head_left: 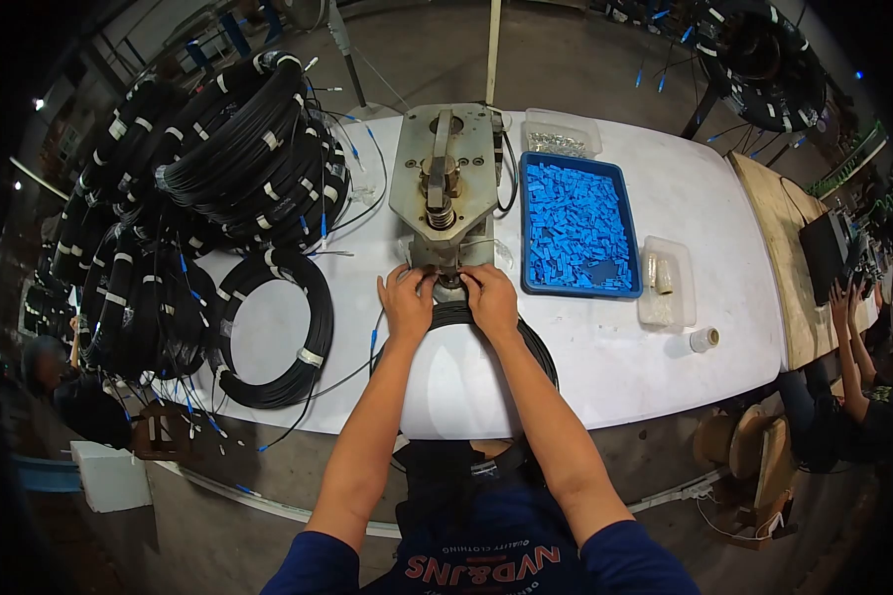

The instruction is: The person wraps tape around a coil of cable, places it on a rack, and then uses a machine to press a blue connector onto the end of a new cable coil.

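A metal press with a lever and a spring on top stands on the white table. Both hands meet at its lower front. My left hand is on the left side of the press's die, thumb and fingers closed together. On the right side, my right hand mirrors it, fingertips pinched. Whatever lies between the fingertips is too small and hidden to name. A coil of black cable lies on the table under my hands and forearms, its far side passing beneath the press head.
Large stacks of black cable coils fill the left side, with a single coil nearer. To the right are a blue tray of small blue pieces, clear boxes and a tape roll. Another person's hands are at far right.
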Demonstrator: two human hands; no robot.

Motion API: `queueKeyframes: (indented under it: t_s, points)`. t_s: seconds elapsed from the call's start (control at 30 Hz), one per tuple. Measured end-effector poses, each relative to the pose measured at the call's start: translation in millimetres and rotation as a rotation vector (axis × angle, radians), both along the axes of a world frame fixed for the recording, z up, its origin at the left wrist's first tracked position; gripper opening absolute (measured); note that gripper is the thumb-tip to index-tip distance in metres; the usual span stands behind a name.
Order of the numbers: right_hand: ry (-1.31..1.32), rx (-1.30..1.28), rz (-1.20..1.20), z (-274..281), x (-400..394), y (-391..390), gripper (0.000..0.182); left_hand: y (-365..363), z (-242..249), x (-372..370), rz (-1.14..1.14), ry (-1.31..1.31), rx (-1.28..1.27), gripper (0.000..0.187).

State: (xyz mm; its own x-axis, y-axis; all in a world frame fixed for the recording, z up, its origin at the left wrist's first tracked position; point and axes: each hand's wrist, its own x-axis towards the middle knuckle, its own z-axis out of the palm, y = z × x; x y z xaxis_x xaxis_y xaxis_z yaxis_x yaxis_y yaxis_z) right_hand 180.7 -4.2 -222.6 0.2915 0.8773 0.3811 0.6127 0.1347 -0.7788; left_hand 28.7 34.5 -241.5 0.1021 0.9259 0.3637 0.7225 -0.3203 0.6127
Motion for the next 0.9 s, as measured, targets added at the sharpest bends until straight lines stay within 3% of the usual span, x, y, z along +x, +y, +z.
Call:
queueKeyframes:
  t_s: [0.9]
  points:
    - [0.11, -0.073, 0.027, 1.7, 1.9, -1.6, 0.016, -3.0, 2.8, 0.2, 0.02, -0.006, -0.025, 0.016]
